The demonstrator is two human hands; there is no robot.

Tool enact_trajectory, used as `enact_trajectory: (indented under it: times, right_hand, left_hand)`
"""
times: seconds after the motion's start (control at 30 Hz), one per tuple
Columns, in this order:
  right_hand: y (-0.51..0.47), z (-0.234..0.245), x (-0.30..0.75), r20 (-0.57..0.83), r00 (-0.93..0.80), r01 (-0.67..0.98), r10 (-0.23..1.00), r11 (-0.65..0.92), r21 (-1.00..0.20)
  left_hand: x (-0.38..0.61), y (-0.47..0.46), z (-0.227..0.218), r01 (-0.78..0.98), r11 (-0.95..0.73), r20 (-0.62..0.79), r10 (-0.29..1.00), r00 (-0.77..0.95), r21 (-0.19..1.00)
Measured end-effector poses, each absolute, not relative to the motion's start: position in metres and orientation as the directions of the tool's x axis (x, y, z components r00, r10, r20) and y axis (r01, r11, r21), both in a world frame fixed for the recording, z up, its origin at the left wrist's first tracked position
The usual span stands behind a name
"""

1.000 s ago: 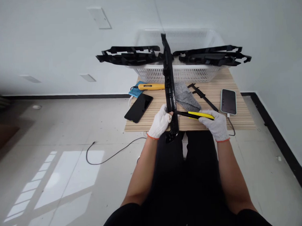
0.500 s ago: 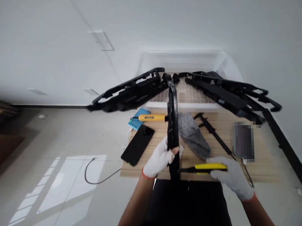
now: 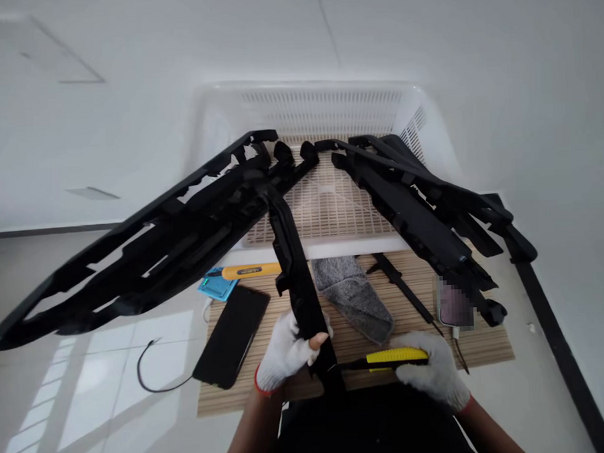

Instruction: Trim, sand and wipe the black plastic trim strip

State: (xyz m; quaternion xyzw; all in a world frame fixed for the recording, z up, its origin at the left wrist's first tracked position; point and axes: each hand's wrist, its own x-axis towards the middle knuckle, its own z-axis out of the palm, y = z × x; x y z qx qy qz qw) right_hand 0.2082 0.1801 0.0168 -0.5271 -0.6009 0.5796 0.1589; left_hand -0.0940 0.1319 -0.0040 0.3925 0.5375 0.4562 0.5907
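Note:
My left hand (image 3: 289, 350), in a white glove with bare thumb tip, grips the lower part of a long black plastic trim strip (image 3: 294, 260). The strip stands lengthwise before me, its far end leaning left over the basket. My right hand (image 3: 433, 368), also gloved, is closed around a yellow and black utility knife (image 3: 396, 357). The knife points left, with its tip at the strip's right edge near the lower end; whether the blade touches it, I cannot tell. A grey cloth (image 3: 354, 298) lies between the hands, farther back on the wooden board (image 3: 269, 381).
A white plastic basket (image 3: 313, 249) stands behind, with several black trim parts (image 3: 411, 202) leaning across both sides. On the board lie a black phone (image 3: 231, 336), a yellow-handled tool (image 3: 251, 271), a blue device (image 3: 218, 287), black calipers (image 3: 405, 292) and a blurred-out device with a cable (image 3: 455, 306).
The view has shifted, with the basket now larger and farther left. The strip's far end has tipped left from upright. Both hands keep their holds, with the knife tip still beside the strip.

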Motion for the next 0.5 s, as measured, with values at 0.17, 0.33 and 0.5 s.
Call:
enact_trajectory:
  times: [0.17, 0.33, 0.5]
  right_hand:
    - [0.180, 0.014, 0.213, -0.402, -0.401, 0.462, 0.823, -0.197, -0.865]
    - [0.180, 0.005, 0.214, -0.371, -0.464, 0.470, 0.804, -0.131, -0.873]
    - [0.176, -0.002, 0.213, -0.228, -0.395, 0.456, 0.890, -0.026, -0.890]
  left_hand:
    - [-0.089, 0.137, 0.001, -0.163, 0.270, -0.287, 0.954, -0.089, 0.949]
    - [-0.083, 0.148, 0.013, -0.080, 0.291, -0.300, 0.943, -0.148, 0.953]
    - [-0.077, 0.153, 0.016, -0.193, 0.321, -0.352, 0.922, -0.158, 0.927]
